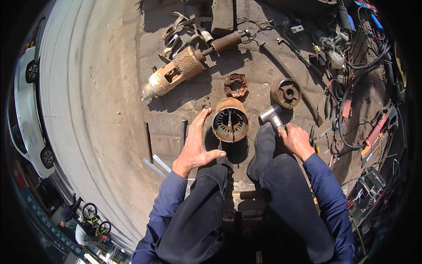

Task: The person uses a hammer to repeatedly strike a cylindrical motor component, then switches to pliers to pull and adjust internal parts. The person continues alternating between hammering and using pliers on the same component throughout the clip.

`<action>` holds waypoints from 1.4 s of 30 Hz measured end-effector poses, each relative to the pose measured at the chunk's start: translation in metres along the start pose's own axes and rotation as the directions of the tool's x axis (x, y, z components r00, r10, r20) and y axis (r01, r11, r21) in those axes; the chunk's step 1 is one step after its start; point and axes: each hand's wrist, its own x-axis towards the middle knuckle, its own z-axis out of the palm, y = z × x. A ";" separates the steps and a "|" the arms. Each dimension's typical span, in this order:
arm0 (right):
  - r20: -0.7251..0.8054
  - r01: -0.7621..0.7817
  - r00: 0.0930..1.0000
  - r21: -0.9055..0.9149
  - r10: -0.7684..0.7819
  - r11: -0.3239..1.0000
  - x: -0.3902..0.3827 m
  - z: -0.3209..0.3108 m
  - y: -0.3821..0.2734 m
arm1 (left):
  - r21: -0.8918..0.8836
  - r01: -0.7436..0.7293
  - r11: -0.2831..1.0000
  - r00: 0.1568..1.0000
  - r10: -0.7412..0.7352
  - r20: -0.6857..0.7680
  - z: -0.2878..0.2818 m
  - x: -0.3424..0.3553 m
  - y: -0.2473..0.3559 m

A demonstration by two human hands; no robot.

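A rusty cylindrical motor stator (231, 104) stands in front of my feet, its slotted inner core facing up with a thin bar across the opening. Beside its left wall is my left hand (193, 147), empty, fingers stretched and thumb spread apart. My right hand (297, 140) grips the short handle of a hammer (269, 114); the metal head is near the toe of my right shoe, to the right of the stator. Just beyond the stator lies a ring of copper-coloured windings (229, 91). A round rusty end cap (281, 89) sits past the hammer head.
At the far left lies a long rusty pump body (165, 80) with a mesh section and shaft. Curved metal pieces (172, 44) and a wooden block (223, 17) are behind it. Cables and tools, including a red-handled one (376, 130), crowd the right. A rod (147, 141) lies left.
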 end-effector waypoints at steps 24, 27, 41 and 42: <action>-0.274 0.766 0.575 -0.151 -0.771 0.625 0.030 -0.092 -0.192 | 0.005 -0.427 0.904 0.871 0.413 -0.266 0.038 0.049 -0.045; -0.266 0.710 0.635 -0.168 -0.725 0.684 0.025 -0.105 -0.200 | -0.005 -0.420 0.907 0.873 0.403 -0.276 0.039 0.050 -0.048; -0.267 0.567 0.819 0.233 -0.508 0.790 0.000 -0.149 -0.185 | -0.041 -0.367 0.929 0.905 0.347 -0.246 0.044 0.051 -0.042; -0.270 0.589 0.802 0.207 -0.533 0.781 0.002 -0.143 -0.184 | -0.038 -0.368 0.929 0.904 0.348 -0.249 0.044 0.052 -0.042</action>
